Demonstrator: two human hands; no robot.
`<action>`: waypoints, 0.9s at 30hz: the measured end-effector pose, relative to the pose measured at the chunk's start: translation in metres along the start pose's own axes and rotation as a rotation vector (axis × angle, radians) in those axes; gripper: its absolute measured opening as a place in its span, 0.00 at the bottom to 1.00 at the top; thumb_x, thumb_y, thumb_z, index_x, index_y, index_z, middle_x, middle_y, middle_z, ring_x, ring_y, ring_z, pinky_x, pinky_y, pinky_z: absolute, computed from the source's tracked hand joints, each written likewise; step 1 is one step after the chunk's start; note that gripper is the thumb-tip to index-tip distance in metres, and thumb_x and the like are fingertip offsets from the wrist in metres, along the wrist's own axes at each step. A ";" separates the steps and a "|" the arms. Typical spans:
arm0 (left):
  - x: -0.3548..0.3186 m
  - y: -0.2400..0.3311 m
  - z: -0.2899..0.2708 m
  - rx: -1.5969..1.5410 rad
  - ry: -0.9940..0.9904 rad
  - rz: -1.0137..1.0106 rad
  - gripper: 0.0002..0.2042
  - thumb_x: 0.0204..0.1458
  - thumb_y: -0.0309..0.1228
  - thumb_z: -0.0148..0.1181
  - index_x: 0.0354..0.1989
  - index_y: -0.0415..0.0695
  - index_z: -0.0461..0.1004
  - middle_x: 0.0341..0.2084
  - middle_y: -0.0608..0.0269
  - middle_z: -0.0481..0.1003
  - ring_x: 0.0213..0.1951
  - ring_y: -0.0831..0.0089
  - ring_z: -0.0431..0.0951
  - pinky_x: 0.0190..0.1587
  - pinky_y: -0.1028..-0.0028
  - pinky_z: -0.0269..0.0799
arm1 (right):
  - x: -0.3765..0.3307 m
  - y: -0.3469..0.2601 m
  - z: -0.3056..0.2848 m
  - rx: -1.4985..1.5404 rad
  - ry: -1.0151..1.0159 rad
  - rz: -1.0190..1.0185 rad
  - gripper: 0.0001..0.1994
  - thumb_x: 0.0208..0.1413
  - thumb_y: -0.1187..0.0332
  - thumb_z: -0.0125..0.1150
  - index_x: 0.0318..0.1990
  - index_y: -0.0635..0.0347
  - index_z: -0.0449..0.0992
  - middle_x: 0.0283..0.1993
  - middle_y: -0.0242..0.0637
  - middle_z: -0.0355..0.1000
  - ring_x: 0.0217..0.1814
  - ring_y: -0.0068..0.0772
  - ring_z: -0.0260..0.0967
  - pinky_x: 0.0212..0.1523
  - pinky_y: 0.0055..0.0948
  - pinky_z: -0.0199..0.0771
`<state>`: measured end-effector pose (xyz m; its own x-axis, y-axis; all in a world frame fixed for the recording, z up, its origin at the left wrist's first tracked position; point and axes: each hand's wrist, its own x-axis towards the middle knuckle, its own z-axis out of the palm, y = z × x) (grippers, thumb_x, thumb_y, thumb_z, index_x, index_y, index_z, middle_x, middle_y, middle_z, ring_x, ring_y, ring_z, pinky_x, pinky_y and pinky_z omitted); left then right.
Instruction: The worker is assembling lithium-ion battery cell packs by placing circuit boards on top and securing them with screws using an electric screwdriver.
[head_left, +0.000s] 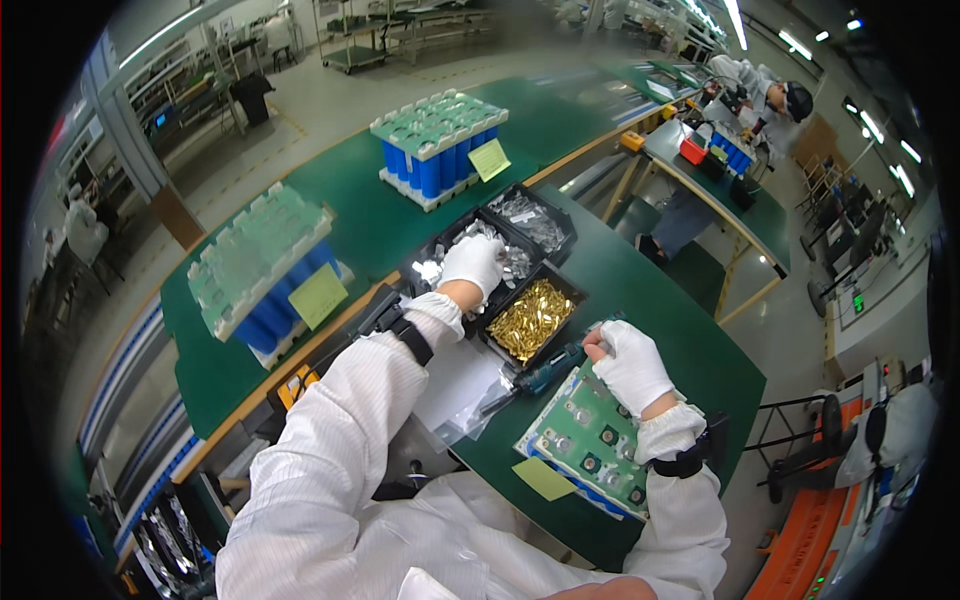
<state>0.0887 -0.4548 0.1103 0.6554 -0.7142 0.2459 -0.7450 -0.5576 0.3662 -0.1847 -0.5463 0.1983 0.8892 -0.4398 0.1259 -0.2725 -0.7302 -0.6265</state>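
Green surface (380, 225) laid out for reach: two blue-celled battery packs (262, 270) parked at the far side, black parts trays (500, 285) at centre, green-topped battery pack (585, 440) nearest, just ahead of the right forearm. Left hand (472, 262) down in the tray of silvery strips (515, 262), gloved fingers curled into the pile, exact pinch not discernible. Right hand (630, 365) closed over the near pack's far edge, fingers pressed together, seemingly steadying it beside the brass-piece tray (530, 320).
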 end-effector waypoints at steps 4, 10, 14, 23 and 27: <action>0.028 0.021 0.010 0.230 -0.076 0.077 0.10 0.50 0.34 0.57 0.38 0.51 0.81 0.39 0.56 0.77 0.47 0.59 0.76 0.47 0.62 0.73 | 0.003 0.011 0.012 -0.098 0.106 -0.102 0.04 0.51 0.67 0.62 0.32 0.54 0.76 0.32 0.39 0.73 0.34 0.44 0.72 0.36 0.38 0.73; 0.051 0.027 0.039 0.410 -0.087 0.150 0.08 0.51 0.29 0.56 0.36 0.46 0.81 0.37 0.54 0.79 0.42 0.60 0.80 0.41 0.64 0.77 | 0.002 0.010 0.011 -0.200 0.110 -0.134 0.05 0.52 0.63 0.59 0.31 0.51 0.76 0.32 0.36 0.73 0.35 0.44 0.72 0.36 0.39 0.73; 0.054 0.029 0.044 0.470 -0.071 0.194 0.06 0.48 0.28 0.58 0.31 0.48 0.82 0.31 0.54 0.79 0.38 0.58 0.81 0.40 0.62 0.76 | 0.001 0.009 0.007 -0.193 0.096 -0.130 0.06 0.53 0.62 0.58 0.33 0.52 0.77 0.34 0.37 0.73 0.36 0.44 0.73 0.37 0.39 0.74; 0.042 0.011 0.027 0.422 0.025 0.156 0.08 0.49 0.31 0.55 0.32 0.53 0.82 0.31 0.59 0.80 0.39 0.60 0.80 0.40 0.63 0.76 | 0.000 0.015 0.008 -0.219 0.112 -0.142 0.09 0.54 0.60 0.57 0.32 0.53 0.77 0.33 0.38 0.74 0.35 0.45 0.74 0.37 0.40 0.75; 0.042 -0.004 0.022 0.360 0.099 0.134 0.08 0.50 0.35 0.56 0.34 0.57 0.81 0.30 0.61 0.80 0.36 0.60 0.80 0.39 0.63 0.75 | 0.001 0.016 0.009 -0.207 0.121 -0.170 0.09 0.54 0.59 0.57 0.32 0.54 0.77 0.33 0.38 0.74 0.35 0.45 0.74 0.37 0.40 0.76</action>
<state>0.1160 -0.4917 0.0996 0.5452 -0.7564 0.3615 -0.8092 -0.5874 -0.0086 -0.1850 -0.5541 0.1815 0.8816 -0.3522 0.3142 -0.2036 -0.8843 -0.4201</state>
